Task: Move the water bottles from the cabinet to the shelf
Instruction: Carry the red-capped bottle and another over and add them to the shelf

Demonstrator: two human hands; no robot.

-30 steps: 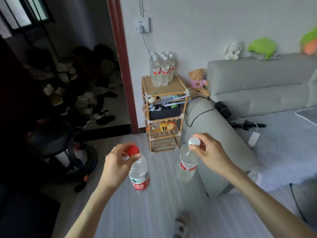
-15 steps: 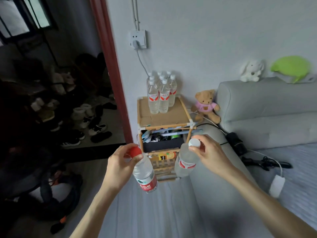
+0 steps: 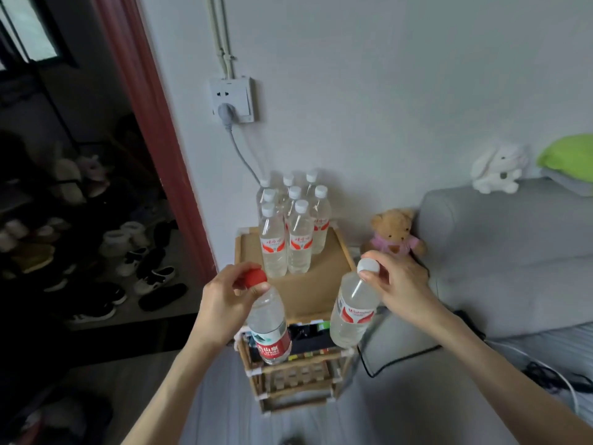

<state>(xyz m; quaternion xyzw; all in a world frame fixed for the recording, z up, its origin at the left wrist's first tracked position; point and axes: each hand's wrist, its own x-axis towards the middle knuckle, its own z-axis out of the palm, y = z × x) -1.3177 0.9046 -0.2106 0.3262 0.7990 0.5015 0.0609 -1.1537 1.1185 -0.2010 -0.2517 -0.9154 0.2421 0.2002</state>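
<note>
Left hand (image 3: 221, 300): fingers closed round the neck of a red-capped bottle (image 3: 268, 322), hanging tilted. Right hand (image 3: 399, 287): fingers pinching a white-capped bottle (image 3: 353, 311) at its cap. Both held above the wooden shelf (image 3: 308, 290), front of a bottle cluster (image 3: 290, 226) by the wall.

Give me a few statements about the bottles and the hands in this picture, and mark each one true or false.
1. The left hand holds a red-capped bottle by its top. True.
2. The right hand is empty. False: its fingers grip a white-capped bottle.
3. A cluster of bottles already stands on the shelf. True.
4. The teddy bear sits on the shelf top. False: it sits beside it, against the sofa.
</note>
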